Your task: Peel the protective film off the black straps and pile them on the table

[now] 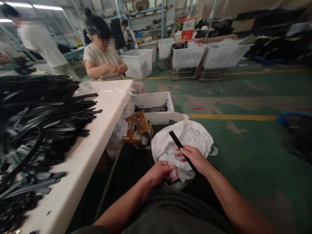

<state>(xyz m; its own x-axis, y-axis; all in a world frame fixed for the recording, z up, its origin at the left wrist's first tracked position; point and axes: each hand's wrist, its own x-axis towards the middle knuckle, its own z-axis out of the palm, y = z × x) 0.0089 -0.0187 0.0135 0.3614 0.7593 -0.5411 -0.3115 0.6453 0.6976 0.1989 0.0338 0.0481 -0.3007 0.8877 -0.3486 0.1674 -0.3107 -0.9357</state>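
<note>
My right hand point(195, 158) is closed around a flat black strip point(175, 139), whose far end points up and to the left. Some of its fingers are spread beneath the strip. Lower and to the left, my left hand point(159, 172) is closed in a pinch at a small red-and-white piece point(174, 172), too blurred to identify. Both hands are over a large white sack point(195, 131) in front of my lap. To the left, many black strips point(56, 113) lie heaped on a white-topped table point(80, 172), with small black pieces point(19, 208) at its near end.
A brown printed bag point(137, 128) and a white bin point(170, 100) holding thin black pieces stand beyond the sack. A co-worker point(102, 55) sits past the table's end, hands together. White carts point(187, 58) stand farther back; a dark pile point(297, 136) is at right.
</note>
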